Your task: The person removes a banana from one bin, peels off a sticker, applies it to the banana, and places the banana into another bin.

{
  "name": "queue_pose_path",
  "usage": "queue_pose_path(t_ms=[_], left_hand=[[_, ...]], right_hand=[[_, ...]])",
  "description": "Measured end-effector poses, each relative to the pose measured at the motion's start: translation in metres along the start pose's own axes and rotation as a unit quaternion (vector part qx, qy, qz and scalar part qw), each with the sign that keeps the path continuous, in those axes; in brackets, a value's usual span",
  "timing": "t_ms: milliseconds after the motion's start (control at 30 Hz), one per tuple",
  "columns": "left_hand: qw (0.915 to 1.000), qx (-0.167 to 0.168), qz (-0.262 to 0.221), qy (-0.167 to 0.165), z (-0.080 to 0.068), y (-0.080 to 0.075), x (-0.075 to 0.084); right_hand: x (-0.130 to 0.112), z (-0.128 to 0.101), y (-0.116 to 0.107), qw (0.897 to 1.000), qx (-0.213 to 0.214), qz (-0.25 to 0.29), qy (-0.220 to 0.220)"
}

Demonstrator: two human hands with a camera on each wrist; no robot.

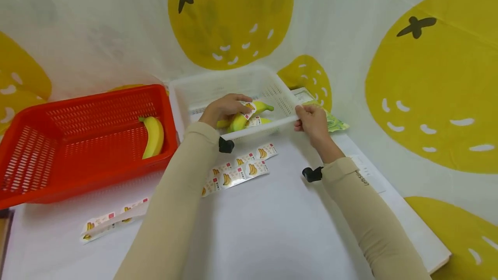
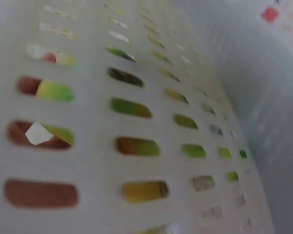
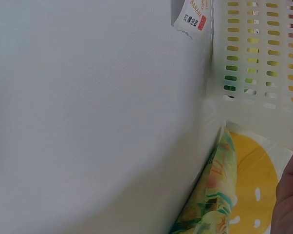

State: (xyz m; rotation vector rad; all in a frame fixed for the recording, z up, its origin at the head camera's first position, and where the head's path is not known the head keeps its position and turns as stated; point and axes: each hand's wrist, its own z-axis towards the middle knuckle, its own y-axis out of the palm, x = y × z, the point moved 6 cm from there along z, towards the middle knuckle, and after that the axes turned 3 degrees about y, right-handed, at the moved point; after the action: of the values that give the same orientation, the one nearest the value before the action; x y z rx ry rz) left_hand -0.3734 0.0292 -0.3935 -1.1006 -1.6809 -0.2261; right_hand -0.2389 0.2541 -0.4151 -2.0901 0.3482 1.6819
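Inside the white basket (image 1: 237, 132), my left hand (image 1: 228, 106) bends its fingers over a yellow banana (image 1: 264, 106) with a green tip, and a printed banana label (image 1: 249, 109) shows at the fingertips. More yellow fruit and another label (image 1: 254, 121) lie beneath. The left wrist view looks through the slotted basket wall (image 2: 93, 161), where patches of skin, green and yellow show. At the basket's near right corner, my right hand (image 1: 313, 122) grips the rim between thumb and fingers. Part of this hand (image 3: 290, 195) appears at the right wrist view's edge.
A red basket (image 1: 89, 180) stands left, with one banana (image 1: 154, 137) inside. Strips of banana-printed labels (image 1: 233, 176) lie before the white basket; another folded strip (image 1: 113, 221) lies left. A green packet (image 1: 336, 123) rests behind my right hand. A patterned sheet (image 1: 334, 12) backs the table.
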Motion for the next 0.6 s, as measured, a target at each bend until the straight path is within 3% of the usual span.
queue_pose_path(t_ms=[100, 233, 400, 600], left_hand=[[0.9988, -0.008, 0.048, 0.012, 0.002, 0.003, -0.004], [0.9969, -0.012, 0.077, 0.016, 0.002, 0.005, 0.001], [0.9971, 0.0, 0.071, 0.026, 0.003, 0.006, 0.0], [0.9976, 0.047, 0.043, 0.029, -0.003, -0.005, -0.01]], right_hand=[[0.004, 0.0, 0.004, 1.0, 0.0, 0.011, -0.01], [0.002, 0.0, 0.001, 1.0, -0.001, 0.012, -0.004], [0.004, 0.004, 0.001, 1.0, 0.002, 0.011, -0.002], [0.004, 0.015, 0.014, 1.0, -0.016, 0.011, -0.01]])
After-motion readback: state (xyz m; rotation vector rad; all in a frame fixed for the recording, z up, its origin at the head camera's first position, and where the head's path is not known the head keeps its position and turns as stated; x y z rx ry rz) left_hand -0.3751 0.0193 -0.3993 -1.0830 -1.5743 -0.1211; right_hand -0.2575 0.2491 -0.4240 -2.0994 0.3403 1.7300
